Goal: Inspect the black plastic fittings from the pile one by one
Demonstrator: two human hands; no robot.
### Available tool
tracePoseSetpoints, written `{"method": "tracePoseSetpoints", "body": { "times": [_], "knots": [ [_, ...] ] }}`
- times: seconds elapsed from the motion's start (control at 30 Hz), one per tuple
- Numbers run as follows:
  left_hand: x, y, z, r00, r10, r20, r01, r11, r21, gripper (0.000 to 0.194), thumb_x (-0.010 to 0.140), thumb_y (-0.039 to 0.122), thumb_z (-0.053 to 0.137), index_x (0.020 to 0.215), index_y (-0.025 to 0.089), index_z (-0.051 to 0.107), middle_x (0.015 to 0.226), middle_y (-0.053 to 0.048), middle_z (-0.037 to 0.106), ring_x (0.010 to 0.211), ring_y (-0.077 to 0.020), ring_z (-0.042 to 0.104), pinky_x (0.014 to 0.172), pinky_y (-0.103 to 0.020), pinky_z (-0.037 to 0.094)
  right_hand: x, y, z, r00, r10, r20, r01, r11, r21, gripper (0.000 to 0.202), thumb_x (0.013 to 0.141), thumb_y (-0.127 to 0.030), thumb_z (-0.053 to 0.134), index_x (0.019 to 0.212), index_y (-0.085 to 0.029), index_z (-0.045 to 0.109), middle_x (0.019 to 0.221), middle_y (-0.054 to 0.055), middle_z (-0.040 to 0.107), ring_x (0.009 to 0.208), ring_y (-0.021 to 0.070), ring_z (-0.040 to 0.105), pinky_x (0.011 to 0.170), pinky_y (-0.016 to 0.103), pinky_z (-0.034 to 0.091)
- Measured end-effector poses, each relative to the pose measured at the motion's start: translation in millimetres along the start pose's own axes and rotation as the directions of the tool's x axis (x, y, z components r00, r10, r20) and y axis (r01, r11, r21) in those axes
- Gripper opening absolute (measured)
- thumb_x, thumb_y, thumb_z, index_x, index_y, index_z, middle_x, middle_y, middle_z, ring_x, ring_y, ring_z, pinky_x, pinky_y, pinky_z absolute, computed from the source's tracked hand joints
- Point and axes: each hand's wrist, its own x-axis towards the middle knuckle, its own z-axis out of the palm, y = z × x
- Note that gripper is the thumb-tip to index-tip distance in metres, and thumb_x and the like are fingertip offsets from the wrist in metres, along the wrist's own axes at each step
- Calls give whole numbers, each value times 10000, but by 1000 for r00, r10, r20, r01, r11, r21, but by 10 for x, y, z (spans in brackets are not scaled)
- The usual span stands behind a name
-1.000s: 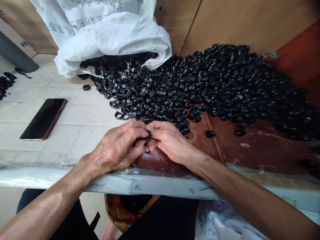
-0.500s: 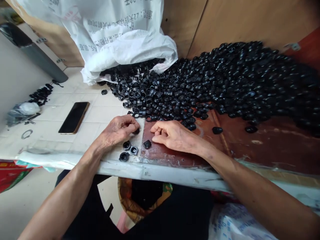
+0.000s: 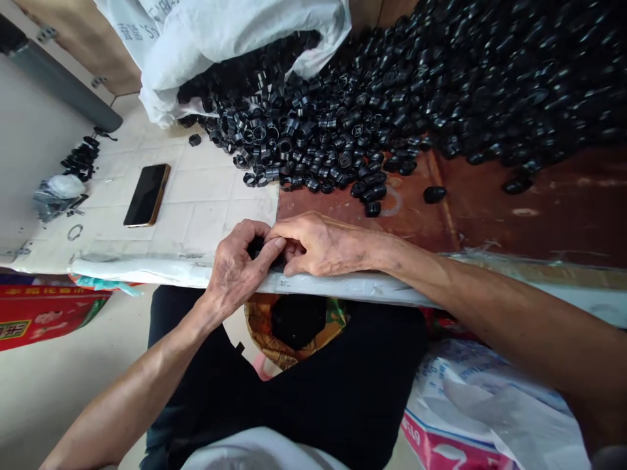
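My left hand (image 3: 240,261) is closed at the table's front edge, its thumb and forefinger curled round black plastic caps (image 3: 255,247). Only a little of these dark pieces shows between the fingers, and their count is hidden. My right hand (image 3: 321,245) presses against the left fingertips with its own fingers bent inward. A dark bit shows beneath the meeting fingers, but what the right hand grips cannot be made out. Beyond both hands lies a big heap of black plastic caps and rings (image 3: 343,130).
A white woven sack (image 3: 220,39) spills black parts at the back. On the left are a phone (image 3: 147,196), a flat ring (image 3: 75,232) and a plastic bag (image 3: 59,196). Below the table edge, an orange-brown bag (image 3: 259,333) stands open between the knees, with dark contents.
My hands have come together at the table edge, over where several loose caps lay. Those caps are now hidden or gathered in the fingers. The view has tilted downward.
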Motion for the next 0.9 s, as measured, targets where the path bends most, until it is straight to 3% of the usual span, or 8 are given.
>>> {"method": "tracePoseSetpoints", "body": {
  "times": [0.13,0.4,0.47,0.53,0.6,0.7,0.8,0.9],
  "knots": [
    [-227,-6,-37,998,-5,-64,-3,993,-121,224,952,435,696,957,212,699,946,-41,721,885,-195,683,807,-341,548,-14,-72,59,998,-60,15,58,992,113,159,722,-105,766,812,-207,682,739,-48,642,654,124,555,585,255,404],
    [-340,-49,-172,997,81,1,-77,954,-290,213,938,438,722,1026,245,737,1061,-37,731,982,-220,710,879,-377,586,-51,-194,-5,992,-59,109,45,991,128,80,827,-229,746,898,-194,754,793,-58,709,704,95,621,618,242,485],
    [-301,-61,-190,997,77,5,-71,939,-338,197,947,423,713,1031,247,743,1073,-25,734,957,-215,709,849,-369,585,-50,-224,-78,998,-25,61,21,998,65,116,879,-279,700,913,-183,756,805,-66,707,713,74,619,632,234,484],
    [-269,-93,-200,994,109,9,-98,925,-368,155,958,369,707,1027,239,753,1056,-30,737,939,-210,708,827,-360,578,-43,-219,-189,994,-1,-108,0,1000,-6,111,909,-268,682,918,-177,745,799,-70,696,693,60,607,640,224,480],
    [-257,-144,-199,985,171,34,-147,918,-369,117,958,295,706,1035,227,763,1040,-48,743,945,-210,715,800,-341,578,-42,-160,-351,934,0,-356,-41,993,-107,47,915,-205,692,898,-176,725,783,-56,683,672,71,599,653,236,485],
    [-268,-213,-182,947,300,118,-247,910,-332,103,929,194,718,1016,220,766,1008,-54,758,930,-202,733,755,-301,585,-71,29,-659,780,-26,-625,-208,932,-298,72,932,-214,711,865,-210,685,775,-23,658,733,127,609,758,300,505],
    [-245,-220,-182,919,359,164,-300,905,-301,87,927,161,700,955,223,755,962,-41,761,895,-191,736,752,-285,581,-119,244,-848,685,-9,-728,-433,799,-417,173,959,-403,709,934,-241,653,849,16,652,851,195,613,914,404,492],
    [-115,-177,-208,947,290,141,-248,935,-255,83,962,228,671,907,220,732,942,-31,753,854,-176,725,722,-270,563,-112,389,-736,624,32,-781,-616,636,-466,492,946,-614,652,1196,-194,594,1164,130,620,1136,337,565,995,568,447]
  ]
}}
